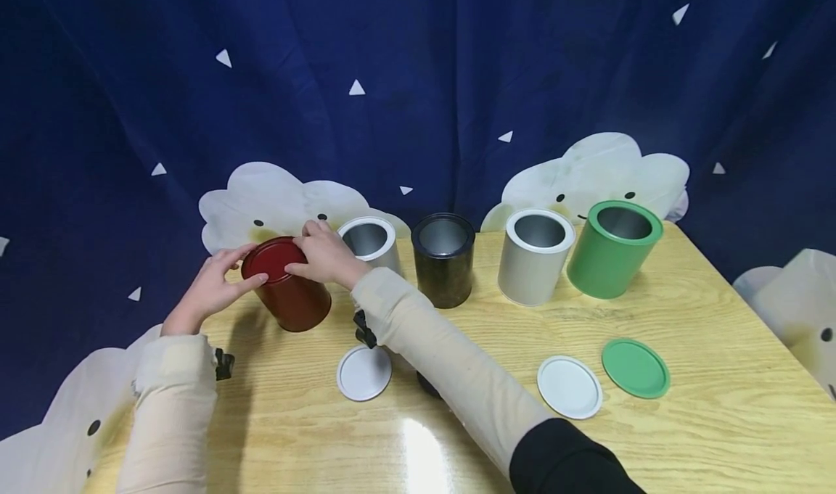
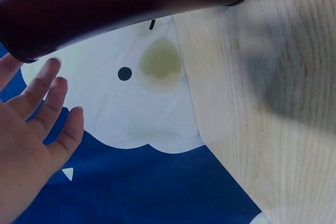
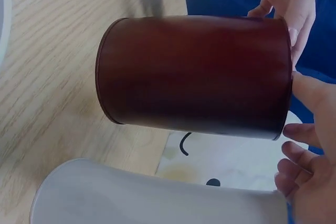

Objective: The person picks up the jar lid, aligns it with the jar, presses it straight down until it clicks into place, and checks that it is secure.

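A dark red can (image 1: 295,307) stands on the table at the left with its red lid (image 1: 269,259) seated in the top. At its left rim is my left hand (image 1: 212,285), the thumb on the lid's near edge and a finger reaching along the far rim. Spread fingers of this hand show beside the can in the left wrist view. From the other side my right hand (image 1: 328,256) touches the rim, its thumb over the lid's edge. In the right wrist view the other fingers hang loosely bent just past the rim.
Right of the red can stand a pale can (image 1: 392,259), a black can (image 1: 445,280), a white can (image 1: 530,275) and a green can (image 1: 606,263), all uncovered. Two white lids (image 1: 364,373) and a green lid (image 1: 636,368) lie in front. My right forearm partly hides a black lid (image 1: 427,385).
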Available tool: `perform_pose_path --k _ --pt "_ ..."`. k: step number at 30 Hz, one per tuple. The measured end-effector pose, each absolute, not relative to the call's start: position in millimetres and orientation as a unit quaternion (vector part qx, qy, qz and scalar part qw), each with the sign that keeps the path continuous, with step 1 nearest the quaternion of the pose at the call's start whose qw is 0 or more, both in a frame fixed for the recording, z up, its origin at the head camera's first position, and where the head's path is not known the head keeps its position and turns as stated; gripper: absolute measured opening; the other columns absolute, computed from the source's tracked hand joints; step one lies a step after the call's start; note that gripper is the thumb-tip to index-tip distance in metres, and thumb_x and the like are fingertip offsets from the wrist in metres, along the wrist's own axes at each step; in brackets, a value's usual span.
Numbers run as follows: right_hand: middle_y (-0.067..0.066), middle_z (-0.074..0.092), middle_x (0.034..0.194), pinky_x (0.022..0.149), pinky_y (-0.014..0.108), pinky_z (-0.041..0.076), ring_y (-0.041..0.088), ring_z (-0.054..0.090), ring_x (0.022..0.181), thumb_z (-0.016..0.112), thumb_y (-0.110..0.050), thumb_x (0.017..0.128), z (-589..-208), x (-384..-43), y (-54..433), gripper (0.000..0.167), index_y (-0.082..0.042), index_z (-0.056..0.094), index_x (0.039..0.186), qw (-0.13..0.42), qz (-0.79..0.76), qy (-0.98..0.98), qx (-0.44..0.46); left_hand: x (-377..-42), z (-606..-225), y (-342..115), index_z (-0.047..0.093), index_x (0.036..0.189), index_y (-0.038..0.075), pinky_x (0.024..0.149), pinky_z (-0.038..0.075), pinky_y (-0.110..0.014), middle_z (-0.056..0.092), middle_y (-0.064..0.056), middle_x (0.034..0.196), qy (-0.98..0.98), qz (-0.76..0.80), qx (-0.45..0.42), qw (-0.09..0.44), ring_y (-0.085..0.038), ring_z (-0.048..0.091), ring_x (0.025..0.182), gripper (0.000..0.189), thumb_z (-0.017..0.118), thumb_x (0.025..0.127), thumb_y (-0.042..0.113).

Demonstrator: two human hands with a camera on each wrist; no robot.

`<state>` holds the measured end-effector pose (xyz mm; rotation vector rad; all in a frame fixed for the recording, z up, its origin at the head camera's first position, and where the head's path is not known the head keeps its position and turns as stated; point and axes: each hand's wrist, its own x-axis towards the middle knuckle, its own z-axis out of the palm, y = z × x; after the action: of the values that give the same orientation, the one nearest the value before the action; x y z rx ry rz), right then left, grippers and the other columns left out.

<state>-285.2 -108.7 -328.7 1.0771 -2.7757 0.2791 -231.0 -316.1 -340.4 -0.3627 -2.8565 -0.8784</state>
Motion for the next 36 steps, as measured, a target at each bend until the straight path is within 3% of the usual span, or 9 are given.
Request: perform_pose_path --k 11,24,36 --pt "0.002 0.054 0.108 0.085 0.024 0.034 0.015 0.044 0.100 0.059 -0.047 0.083 -320.0 -279.6 -99.8 0.049 -0.012 0.063 0.116 0.103 0.147 -0.918 0.354 -216.7 -335.6 -312.9 0.040 0.133 -0.001 0.080 0.033 -0.056 0.045 -0.027 0.117 -0.938 -0.309 -0.112 0.111 -0.041 0.040 0.103 0.062 0.064 0.084 0.028" --pt "0.002 0.054 0.102 0.080 0.024 0.036 0.015 0.044 0.097 0.066 -0.050 0.077 -314.0 -263.1 -80.7 0.056 -0.012 0.063 0.118 0.111 0.205 -0.911 0.339 -200.9 -337.4 -307.3 0.044 0.131 0.002 0.069 0.032 -0.040 0.050 -0.016 0.101 -0.925 -0.311 -0.142 0.168 -0.023 0.040 0.089 0.061 0.069 0.079 0.019" --pt "0.002 0.052 0.110 0.086 0.027 0.035 0.015 0.043 0.104 0.067 -0.048 0.077 -311.7 -244.5 -63.4 0.056 -0.013 0.061 0.120 0.118 0.227 -0.905 0.339 -185.9 -337.7 -295.4 0.047 0.127 -0.001 0.070 0.031 -0.031 0.052 -0.013 0.095 -0.910 -0.311 -0.178 0.206 -0.015 0.039 0.085 0.060 0.072 0.074 0.009"
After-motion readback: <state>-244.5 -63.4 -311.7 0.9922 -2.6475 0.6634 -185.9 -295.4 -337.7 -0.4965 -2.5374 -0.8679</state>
